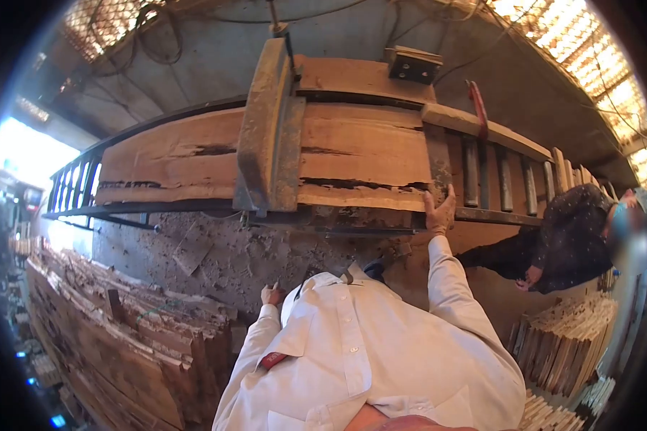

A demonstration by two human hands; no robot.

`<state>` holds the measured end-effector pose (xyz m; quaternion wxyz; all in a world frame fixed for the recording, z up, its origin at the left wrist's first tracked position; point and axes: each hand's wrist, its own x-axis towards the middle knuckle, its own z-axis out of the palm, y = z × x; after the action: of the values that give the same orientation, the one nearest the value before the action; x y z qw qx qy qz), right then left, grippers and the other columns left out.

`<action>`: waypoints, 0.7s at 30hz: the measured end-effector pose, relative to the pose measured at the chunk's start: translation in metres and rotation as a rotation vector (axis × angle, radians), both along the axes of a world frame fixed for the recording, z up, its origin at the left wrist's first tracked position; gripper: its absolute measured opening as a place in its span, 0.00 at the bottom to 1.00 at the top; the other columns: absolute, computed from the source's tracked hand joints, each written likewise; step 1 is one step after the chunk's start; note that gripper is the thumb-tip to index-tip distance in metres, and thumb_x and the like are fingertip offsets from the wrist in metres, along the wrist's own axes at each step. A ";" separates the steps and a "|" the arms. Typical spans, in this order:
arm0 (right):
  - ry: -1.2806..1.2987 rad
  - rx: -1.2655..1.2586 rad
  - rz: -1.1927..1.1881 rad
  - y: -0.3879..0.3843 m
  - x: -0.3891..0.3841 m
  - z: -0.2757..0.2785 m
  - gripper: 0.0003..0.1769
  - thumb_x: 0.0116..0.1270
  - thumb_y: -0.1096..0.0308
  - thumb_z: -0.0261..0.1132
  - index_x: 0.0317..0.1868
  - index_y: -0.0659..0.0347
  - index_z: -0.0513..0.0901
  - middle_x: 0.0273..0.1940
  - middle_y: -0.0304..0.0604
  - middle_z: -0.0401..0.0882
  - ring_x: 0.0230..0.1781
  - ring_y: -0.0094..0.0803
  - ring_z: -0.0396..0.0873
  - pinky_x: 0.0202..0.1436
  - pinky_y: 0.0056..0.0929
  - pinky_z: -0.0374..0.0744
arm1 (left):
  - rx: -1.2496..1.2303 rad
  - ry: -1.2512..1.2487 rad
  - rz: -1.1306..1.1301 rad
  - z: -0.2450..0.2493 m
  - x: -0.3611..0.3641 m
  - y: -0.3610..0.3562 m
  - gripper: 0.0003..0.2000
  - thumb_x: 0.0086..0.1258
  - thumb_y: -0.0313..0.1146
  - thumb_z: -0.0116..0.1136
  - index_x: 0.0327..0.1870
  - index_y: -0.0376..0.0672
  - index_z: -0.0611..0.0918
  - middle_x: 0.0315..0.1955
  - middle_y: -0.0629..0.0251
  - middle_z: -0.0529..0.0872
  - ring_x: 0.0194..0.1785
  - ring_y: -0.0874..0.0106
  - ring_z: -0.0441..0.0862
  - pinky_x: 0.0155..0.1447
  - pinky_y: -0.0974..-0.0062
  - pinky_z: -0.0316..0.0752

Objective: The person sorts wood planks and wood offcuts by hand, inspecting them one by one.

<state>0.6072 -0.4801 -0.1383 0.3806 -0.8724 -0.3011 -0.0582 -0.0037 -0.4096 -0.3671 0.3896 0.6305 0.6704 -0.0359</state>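
Note:
A wide wooden slab (363,154) with dark cracks lies on a metal roller frame and passes under an upright metal machine guard (259,136). At the slab's right end, my right hand (440,210) rests against its near corner, thumb and fingers spread apart. My left hand (272,294) hangs low beside my body, away from the slab; its fingers are small and partly hidden, so their hold cannot be made out.
Right of the slab are bare rollers (507,179), a wooden rail (485,131) and a red handle (477,108). A person in dark clothes (568,230) stands at the right. Stacked boards (115,337) lie at the lower left, more wood (571,341) at the lower right.

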 end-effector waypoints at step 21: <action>0.000 -0.056 -0.028 0.003 -0.002 -0.003 0.46 0.69 0.38 0.66 0.76 0.62 0.67 0.73 0.57 0.69 0.76 0.54 0.65 0.77 0.48 0.66 | -0.143 -0.083 0.320 0.025 -0.031 -0.025 0.24 0.72 0.53 0.61 0.40 0.35 0.91 0.39 0.49 0.93 0.47 0.56 0.91 0.54 0.61 0.80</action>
<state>0.6052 -0.4769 -0.1415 0.3553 -0.8867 -0.2906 -0.0550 -0.0348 -0.4341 -0.3424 0.4613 0.4875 0.7413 0.0051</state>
